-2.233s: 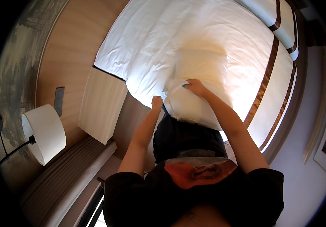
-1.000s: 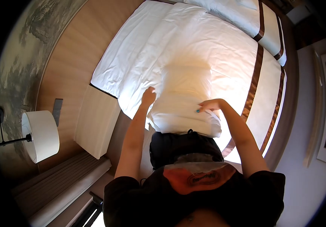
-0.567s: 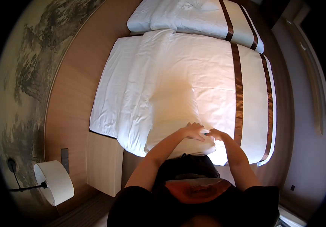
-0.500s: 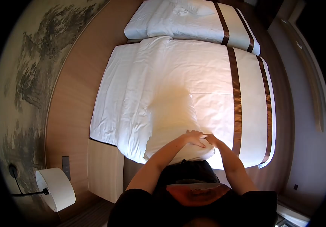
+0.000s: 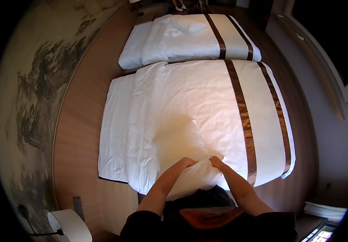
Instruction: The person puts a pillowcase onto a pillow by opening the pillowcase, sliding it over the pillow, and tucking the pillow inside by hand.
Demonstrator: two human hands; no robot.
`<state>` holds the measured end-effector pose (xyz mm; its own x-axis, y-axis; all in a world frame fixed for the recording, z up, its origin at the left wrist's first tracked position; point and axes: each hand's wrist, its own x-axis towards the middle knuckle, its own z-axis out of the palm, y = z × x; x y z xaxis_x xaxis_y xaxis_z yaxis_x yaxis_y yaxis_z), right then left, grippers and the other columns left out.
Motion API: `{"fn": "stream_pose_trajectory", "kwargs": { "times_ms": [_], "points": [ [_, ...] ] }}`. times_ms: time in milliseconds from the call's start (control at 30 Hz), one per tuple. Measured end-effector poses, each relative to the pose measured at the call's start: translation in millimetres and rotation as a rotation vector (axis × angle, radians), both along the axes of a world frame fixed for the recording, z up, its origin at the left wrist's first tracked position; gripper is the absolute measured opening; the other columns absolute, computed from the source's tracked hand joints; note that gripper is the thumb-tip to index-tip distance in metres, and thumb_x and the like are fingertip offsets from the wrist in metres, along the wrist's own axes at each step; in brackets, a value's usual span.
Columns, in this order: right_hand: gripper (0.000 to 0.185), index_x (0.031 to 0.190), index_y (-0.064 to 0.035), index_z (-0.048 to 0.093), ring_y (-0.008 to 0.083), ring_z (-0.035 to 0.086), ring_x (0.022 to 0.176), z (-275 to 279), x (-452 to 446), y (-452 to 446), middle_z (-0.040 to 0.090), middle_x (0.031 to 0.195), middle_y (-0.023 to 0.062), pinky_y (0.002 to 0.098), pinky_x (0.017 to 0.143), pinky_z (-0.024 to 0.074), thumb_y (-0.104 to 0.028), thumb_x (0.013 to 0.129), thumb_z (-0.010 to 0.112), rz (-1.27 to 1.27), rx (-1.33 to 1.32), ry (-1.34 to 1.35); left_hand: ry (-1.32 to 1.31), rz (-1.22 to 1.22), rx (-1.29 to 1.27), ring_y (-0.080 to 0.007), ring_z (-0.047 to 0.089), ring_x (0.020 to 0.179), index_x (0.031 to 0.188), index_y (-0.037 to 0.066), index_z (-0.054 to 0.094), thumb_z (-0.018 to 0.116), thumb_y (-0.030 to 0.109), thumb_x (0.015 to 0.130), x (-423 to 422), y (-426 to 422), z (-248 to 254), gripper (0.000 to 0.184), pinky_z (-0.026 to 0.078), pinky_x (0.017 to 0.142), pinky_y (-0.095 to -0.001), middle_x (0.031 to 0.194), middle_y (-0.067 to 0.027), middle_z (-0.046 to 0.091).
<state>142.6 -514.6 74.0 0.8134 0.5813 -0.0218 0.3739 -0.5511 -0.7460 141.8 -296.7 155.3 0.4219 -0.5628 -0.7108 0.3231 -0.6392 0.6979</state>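
Observation:
A white pillow (image 5: 180,141) lies on the near bed (image 5: 115,133), its near end drawn up against my body. My left hand (image 5: 187,162) is closed on the white cloth of the pillowcase (image 5: 200,175). Close by on the right, my right hand (image 5: 215,161) pinches the same pillowcase along its edge. A small gap with stretched cloth separates the two hands. My fingertips are partly hidden in the fabric.
Beyond stands a second bed (image 5: 174,48) with a white pillow (image 5: 186,23) on it. Brown-striped runners (image 5: 264,121) cross both beds. A bedside cabinet (image 5: 117,201) and wall lamp (image 5: 71,226) are at lower left. A person's feet (image 5: 179,8) show at the far end.
My hands have moved apart and now grip the pillowcase, where they were bunched together on the pillow's end. The view has tilted up, bringing the person's feet into sight.

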Motion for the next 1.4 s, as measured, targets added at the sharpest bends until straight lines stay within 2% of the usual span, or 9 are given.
{"fn": "stream_pose_trajectory", "kwargs": {
  "times_ms": [33, 133, 233, 800, 933, 1000, 1167, 1267, 1400],
  "points": [
    [0.024, 0.090, -0.0013, 0.064, 0.0350, 0.060, 0.086, -2.8, -2.1, -2.1, 0.063, 0.088, 0.0204, 0.0398, 0.079, 0.0472, -0.016, 0.074, 0.055, 0.034, 0.009, -0.098, 0.030, 0.056, -0.007, -0.0181, 0.053, 0.102, 0.121, 0.004, 0.052, 0.044, 0.039, 0.091, -3.8, -4.2, 1.3, 0.047, 0.039, 0.089, -0.0293, 0.109, -0.0076, 0.060],
    [0.036, 0.101, -0.0036, 0.063, 0.0330, 0.059, 0.093, 20.0, -14.9, -0.1, 0.062, 0.099, 0.0197, 0.0391, 0.083, 0.0446, -0.031, 0.081, 0.051, -0.336, 0.004, 0.508, 0.048, 0.207, -0.024, -0.0179, 0.053, 0.101, 0.120, 0.004, 0.053, 0.044, 0.039, 0.091, -12.9, -15.4, 10.0, 0.046, 0.039, 0.089, -0.0294, 0.108, -0.0076, 0.060],
    [0.039, 0.091, 0.0004, 0.064, 0.0385, 0.059, 0.086, 64.9, -27.0, 8.1, 0.063, 0.090, 0.0220, 0.0409, 0.077, 0.0464, -0.036, 0.081, 0.055, -0.479, 0.030, 0.543, 0.042, 0.300, -0.026, -0.0177, 0.053, 0.100, 0.118, 0.003, 0.054, 0.045, 0.039, 0.091, -23.7, -17.6, 18.0, 0.046, 0.039, 0.089, -0.0294, 0.107, -0.0076, 0.060],
    [0.032, 0.094, -0.0082, 0.062, 0.0358, 0.060, 0.086, 76.5, 18.2, 42.1, 0.064, 0.087, 0.0183, 0.0436, 0.076, 0.0471, -0.037, 0.083, 0.053, -0.089, -0.333, 0.323, 0.196, 0.639, -0.144, -0.0167, 0.053, 0.097, 0.112, 0.003, 0.058, 0.046, 0.037, 0.089, -13.4, 32.6, 53.9, 0.042, 0.039, 0.087, -0.0296, 0.102, -0.0078, 0.061],
    [0.042, 0.095, -0.0072, 0.061, 0.0326, 0.059, 0.092, 53.0, 7.7, 15.1, 0.063, 0.097, 0.0166, 0.0428, 0.079, 0.0468, -0.046, 0.082, 0.050, -0.072, -0.609, 0.408, 0.344, 0.500, -0.198, -0.0170, 0.053, 0.096, 0.112, 0.003, 0.058, 0.048, 0.037, 0.089, -15.7, 76.1, 44.2, 0.043, 0.039, 0.087, -0.0293, 0.101, -0.0083, 0.060],
    [0.044, 0.099, -0.0076, 0.060, 0.0321, 0.060, 0.092, 65.1, 8.3, 11.7, 0.063, 0.097, 0.0171, 0.0431, 0.080, 0.0468, -0.047, 0.081, 0.050, -0.117, -0.671, 0.470, 0.133, 0.286, -0.066, -0.0186, 0.053, 0.098, 0.113, 0.002, 0.056, 0.053, 0.038, 0.085, -35.6, 97.9, 46.7, 0.045, 0.039, 0.087, -0.0298, 0.101, -0.0093, 0.060],
    [0.026, 0.102, -0.0058, 0.056, 0.0322, 0.048, 0.108, 77.2, 14.0, 51.2, 0.052, 0.111, 0.0140, 0.0375, 0.087, 0.0430, -0.016, 0.078, 0.060, 0.017, -0.476, 0.222, -0.002, 0.080, 0.089, -0.0195, 0.052, 0.102, 0.117, 0.000, 0.054, 0.061, 0.038, 0.079, -88.1, 159.1, 66.9, 0.054, 0.039, 0.090, -0.0305, 0.109, -0.0116, 0.059],
    [0.028, 0.104, -0.0058, 0.057, 0.0318, 0.049, 0.106, 84.4, 17.7, 94.1, 0.053, 0.109, 0.0135, 0.0362, 0.090, 0.0414, -0.018, 0.079, 0.060, 0.300, -0.130, 0.299, 0.096, 0.182, 0.043, -0.0196, 0.053, 0.103, 0.120, 0.000, 0.051, 0.063, 0.037, 0.077, -122.5, 187.1, 68.8, 0.058, 0.038, 0.091, -0.0307, 0.112, -0.0126, 0.059],
    [0.037, 0.109, -0.0061, 0.057, 0.0298, 0.049, 0.105, 130.6, -1.3, 165.2, 0.055, 0.109, 0.0139, 0.0349, 0.092, 0.0390, -0.030, 0.081, 0.059, 0.491, -0.164, 0.576, 0.081, 0.395, 0.024, -0.0206, 0.054, 0.103, 0.122, 0.000, 0.050, 0.059, 0.034, 0.083, -151.6, 208.3, 36.5, 0.053, 0.039, 0.090, -0.0312, 0.110, -0.0133, 0.060]
  ]
}}
